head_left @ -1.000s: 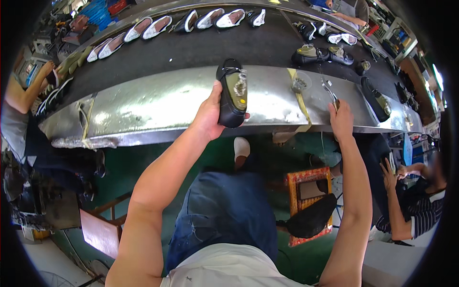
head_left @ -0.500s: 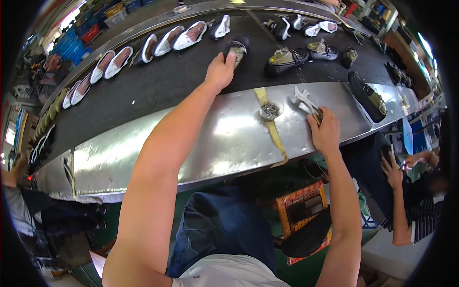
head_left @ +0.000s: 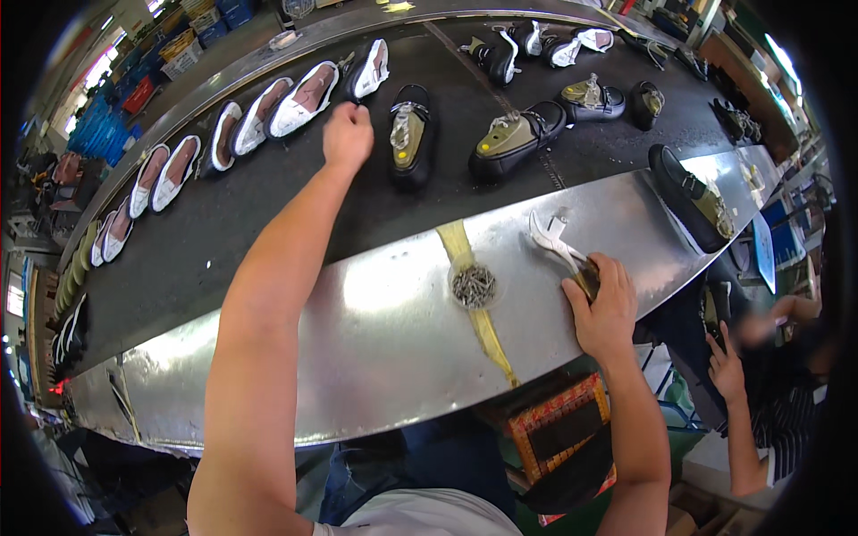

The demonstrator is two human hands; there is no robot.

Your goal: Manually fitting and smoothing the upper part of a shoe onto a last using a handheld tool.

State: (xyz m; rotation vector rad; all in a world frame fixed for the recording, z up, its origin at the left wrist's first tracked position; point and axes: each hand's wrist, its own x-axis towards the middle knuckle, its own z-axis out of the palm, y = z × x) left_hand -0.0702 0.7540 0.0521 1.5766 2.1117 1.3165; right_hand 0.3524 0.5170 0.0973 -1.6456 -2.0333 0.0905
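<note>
My left hand [head_left: 348, 136] reaches out over the dark belt with its fingers curled. It touches or nearly touches the lower end of a dark shoe with a white lining [head_left: 368, 71]; what its fingers hold, if anything, is hidden. A black shoe with an olive top [head_left: 412, 138] lies just to its right, apart from the hand. On the metal ledge [head_left: 375, 357], my right hand [head_left: 608, 306] is closed round the handles of metal pincers [head_left: 556, 239], whose jaws point away from me. A round dish of small metal nails [head_left: 474, 286] sits left of the pincers, over a yellow tape strip [head_left: 490, 339].
Several white-lined shoes [head_left: 176, 174] line the belt at left. More black and olive shoes [head_left: 518, 141] lie at right, one black shoe [head_left: 688, 198] on the ledge. At far right a co-worker's hand [head_left: 727, 368] is near a dark shoe. A patterned seat [head_left: 561, 424] stands below the ledge.
My left hand has let go of the black and olive shoe, which now lies on the belt, and moved left to the white-lined shoe. My right hand still holds the pincers.
</note>
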